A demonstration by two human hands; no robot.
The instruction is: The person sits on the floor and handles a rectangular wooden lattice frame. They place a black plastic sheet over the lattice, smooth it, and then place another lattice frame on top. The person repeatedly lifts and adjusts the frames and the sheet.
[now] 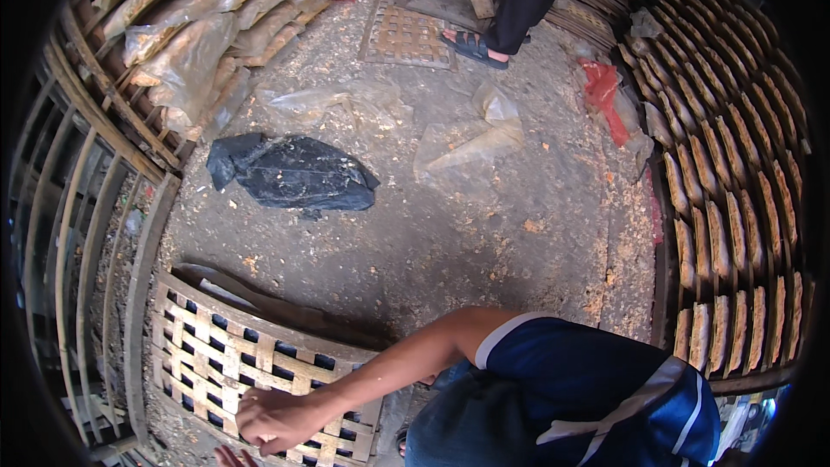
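A woven bamboo panel (pixel 207 355) with a wooden frame and dark square gaps lies at the lower left. My right arm, in a dark blue sleeve, reaches left across it. My right hand (pixel 277 419) is on the panel with its fingers curled in. What they pinch, if anything, is hidden. Just below it, at the lower edge, the fingers of my left hand (pixel 232 457) show, stretched and slightly apart, next to the panel. The rest of that hand is out of the picture. A dark curved sheet (pixel 259 298) lies along the panel's far edge.
A black plastic bag (pixel 303 175) and clear plastic sheets (pixel 475 138) lie on the crumb-strewn floor. Racks of light slabs (pixel 735 207) stand at right. Plastic-covered slabs (pixel 190 60) and bamboo slats (pixel 78 242) line the left. Another person's sandalled foot (pixel 475 47) stands at the far side.
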